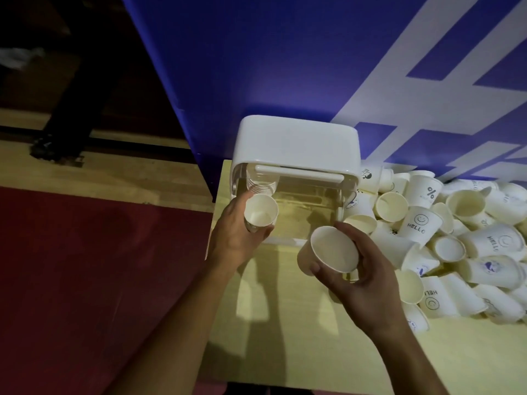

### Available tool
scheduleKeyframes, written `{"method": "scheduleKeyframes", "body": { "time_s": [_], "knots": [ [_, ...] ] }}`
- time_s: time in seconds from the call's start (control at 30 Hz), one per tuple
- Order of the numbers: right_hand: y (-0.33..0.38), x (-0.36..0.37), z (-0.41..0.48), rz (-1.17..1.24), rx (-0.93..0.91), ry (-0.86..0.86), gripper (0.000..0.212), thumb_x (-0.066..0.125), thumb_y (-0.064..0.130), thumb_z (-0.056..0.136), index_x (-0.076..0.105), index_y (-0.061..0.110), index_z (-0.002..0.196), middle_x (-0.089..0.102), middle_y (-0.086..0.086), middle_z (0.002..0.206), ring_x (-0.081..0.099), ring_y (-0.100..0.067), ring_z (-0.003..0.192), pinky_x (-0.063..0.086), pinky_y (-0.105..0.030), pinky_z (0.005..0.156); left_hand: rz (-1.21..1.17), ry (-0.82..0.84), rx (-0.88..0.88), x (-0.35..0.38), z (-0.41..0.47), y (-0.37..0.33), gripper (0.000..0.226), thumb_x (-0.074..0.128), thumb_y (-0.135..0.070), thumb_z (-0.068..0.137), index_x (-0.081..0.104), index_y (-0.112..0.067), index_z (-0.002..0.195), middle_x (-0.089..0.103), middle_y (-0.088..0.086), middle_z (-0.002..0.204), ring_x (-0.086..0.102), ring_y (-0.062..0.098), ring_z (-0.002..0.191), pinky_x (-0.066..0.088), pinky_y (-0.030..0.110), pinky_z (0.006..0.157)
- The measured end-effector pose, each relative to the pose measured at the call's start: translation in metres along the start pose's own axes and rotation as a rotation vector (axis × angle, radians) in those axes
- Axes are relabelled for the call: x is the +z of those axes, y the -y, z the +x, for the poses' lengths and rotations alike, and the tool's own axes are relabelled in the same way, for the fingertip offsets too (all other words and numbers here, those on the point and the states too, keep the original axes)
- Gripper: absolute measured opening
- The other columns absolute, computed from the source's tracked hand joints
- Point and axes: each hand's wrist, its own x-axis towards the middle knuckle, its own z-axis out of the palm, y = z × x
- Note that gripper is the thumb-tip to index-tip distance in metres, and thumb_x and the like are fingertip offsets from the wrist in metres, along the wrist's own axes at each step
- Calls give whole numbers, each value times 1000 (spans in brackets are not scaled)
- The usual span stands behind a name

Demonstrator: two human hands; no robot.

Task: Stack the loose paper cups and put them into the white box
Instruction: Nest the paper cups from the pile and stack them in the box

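A white box (296, 143) with a clear front flap stands at the back of the pale table (299, 323). Through the flap, at its left, a stack of clear cups (261, 186) shows inside. My left hand (233, 238) grips a small paper cup (261, 213), mouth up, right at the box's left front. My right hand (362, 269) holds a second paper cup (330, 249), mouth tilted toward me, just below the box's right front corner. A heap of loose paper cups (456, 240) lies to the right of the box.
A blue wall panel (271, 67) with white lettering rises right behind the box. The table's left edge runs under my left wrist; beyond it are red floor (99, 266) and wood flooring. Someone's dark legs (71, 109) stand at the far left.
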Motion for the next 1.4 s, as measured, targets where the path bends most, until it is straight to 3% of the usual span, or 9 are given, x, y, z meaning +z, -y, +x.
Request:
{"method": "scheduleKeyframes", "body": {
  "time_s": [0.3,0.47,0.53,0.6,0.77,0.97,1.13,1.27,1.4],
  "knots": [
    [3,16,9,-41,-19,-42,70,90,61,64,58,45,125,63,35,120,56,15,112,42,-1,84,-14,50,-58,-3,-3,0,82,85,-62,68,45,-39,136,61,-10,130,59,17,114,56,44,89],
    [20,43,33,2,-126,-81,64,92,41,70,59,40,125,65,29,120,62,4,112,51,-17,91,-116,68,-41,-5,-6,6,85,84,-58,67,42,-40,139,62,-14,126,62,11,113,58,42,89],
    [24,60,46,-10,-169,-88,67,93,40,71,61,30,129,66,19,123,63,-2,115,52,-24,95,-231,-2,-28,-12,-13,9,75,82,-34,83,43,-29,146,61,-12,132,59,1,119,53,29,99],
    [24,77,56,-20,-201,-67,68,94,35,72,61,25,129,66,17,124,62,-1,115,49,-19,95,-360,-87,8,-25,-20,6,53,69,-20,96,50,-22,145,62,-12,133,57,-5,122,49,18,99],
    [9,108,70,-32,-199,-15,72,93,36,73,59,21,135,64,15,127,57,8,117,41,-7,94,-561,-122,27,-44,-24,-10,36,52,-30,105,60,-19,138,67,-10,130,61,0,121,47,14,97],
    [-16,127,77,-101,-192,21,68,92,37,74,60,21,132,64,18,122,59,3,112,43,-11,93,-548,-63,-24,-36,-17,-12,30,50,-23,107,64,-22,134,71,-4,116,66,-3,100,47,9,81],
    [-37,134,86,-261,-243,-26,72,91,45,71,63,17,131,68,5,126,60,-7,115,50,-28,98,-338,15,-8,-21,-4,4,34,44,-25,108,62,-32,135,67,-8,132,61,6,120,51,27,101],
    [-47,132,79,-230,-169,84,86,85,55,77,50,20,148,59,7,141,50,2,126,42,-18,106,-228,43,4,-15,0,14,37,48,-21,106,60,-31,139,66,-8,134,60,2,117,43,5,91],
    [-53,132,78,-211,-124,132,88,80,55,84,40,27,157,52,11,149,47,0,135,38,-11,106,-266,56,-32,-14,1,14,38,51,-18,104,61,-31,138,70,-4,127,64,-8,99,44,0,76]
  ]
}}
